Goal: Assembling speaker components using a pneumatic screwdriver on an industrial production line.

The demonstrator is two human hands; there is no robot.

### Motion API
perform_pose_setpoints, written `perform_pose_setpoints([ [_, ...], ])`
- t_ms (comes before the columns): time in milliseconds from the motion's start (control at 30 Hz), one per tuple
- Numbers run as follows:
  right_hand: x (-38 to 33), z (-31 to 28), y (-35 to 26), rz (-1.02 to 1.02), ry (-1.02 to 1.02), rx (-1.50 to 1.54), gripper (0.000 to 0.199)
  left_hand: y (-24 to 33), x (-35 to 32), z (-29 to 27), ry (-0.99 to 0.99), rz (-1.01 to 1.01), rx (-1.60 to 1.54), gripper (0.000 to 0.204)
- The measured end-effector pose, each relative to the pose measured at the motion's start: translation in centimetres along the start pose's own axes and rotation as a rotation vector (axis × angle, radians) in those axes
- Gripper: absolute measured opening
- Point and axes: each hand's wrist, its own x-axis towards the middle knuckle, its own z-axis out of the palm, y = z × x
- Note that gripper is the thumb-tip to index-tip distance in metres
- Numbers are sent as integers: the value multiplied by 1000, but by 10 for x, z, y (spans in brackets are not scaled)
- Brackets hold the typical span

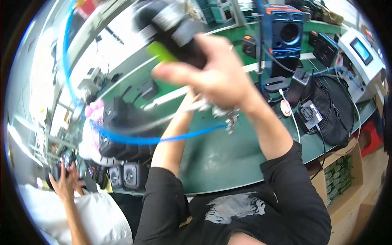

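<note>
My right hand (222, 73) is raised over the bench, its fingers closed around a black object (173, 30) with grey patches and a lime-green part. Motion blur hides what kind of object it is. Behind the right wrist, my left hand (192, 97) is mostly covered, so its fingers do not show. Close to it is a metal fitting (231, 120), at the end of a blue air hose (183, 136) that loops in from the upper left.
Black speakers (132, 175) crowd the left of the green bench (220, 163). A tall blue-black speaker (283, 36), a white device with a screen (359, 49) and cables stand right. A cardboard box (347, 185) sits below. A co-worker's hands (65, 179) are at lower left.
</note>
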Motion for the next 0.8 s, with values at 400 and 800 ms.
perform_pose_setpoints([
  [400,-9,6,-4,38,-96,205,51,-102,126,26,-135,33,649,120],
  [800,-7,12,-4,8,-68,243,49,-148,104,-64,-746,1099,2127,67],
])
